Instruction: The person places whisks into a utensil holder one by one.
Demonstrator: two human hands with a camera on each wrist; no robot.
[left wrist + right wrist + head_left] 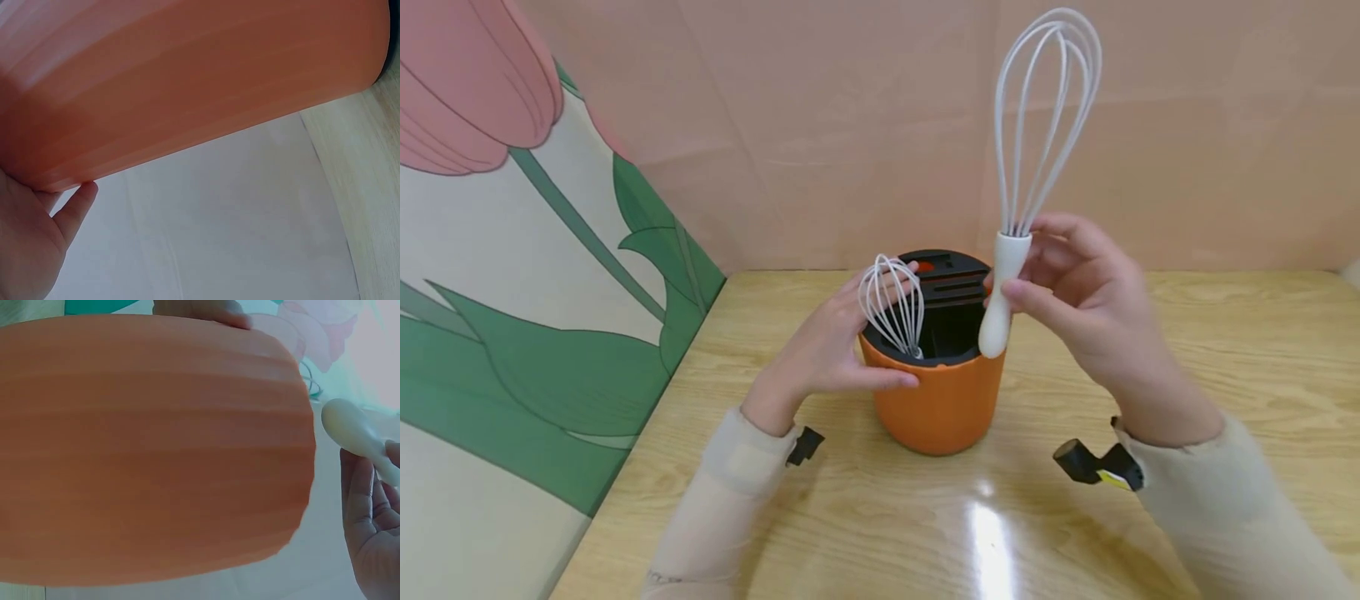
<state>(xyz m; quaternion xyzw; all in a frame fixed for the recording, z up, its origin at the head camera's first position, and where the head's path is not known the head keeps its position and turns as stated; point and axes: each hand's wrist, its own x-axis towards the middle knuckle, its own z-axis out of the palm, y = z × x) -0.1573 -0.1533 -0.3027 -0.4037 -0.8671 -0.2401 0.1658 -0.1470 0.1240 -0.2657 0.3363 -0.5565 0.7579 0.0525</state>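
Note:
An orange utensil holder [936, 408] with a black slotted insert stands upright on the table. My left hand [820, 342] holds its left side near the rim, thumb across the front and fingers toward the back; fingertips touch its ribbed wall in the left wrist view. A small wire whisk [891, 304] stands in the holder beside that hand, its lower end hidden inside. To the right of the rim, my right hand [1090, 308] pinches a larger white whisk [1011, 258] by its handle, wires up. The handle [351, 427] shows its rounded end in the right wrist view.
The wood-grain table [1240, 350] carries a bright light reflection in front of the holder. Behind it rises a plain peach backdrop [820, 125]. A tulip-patterned panel [550, 358] borders the table at the left.

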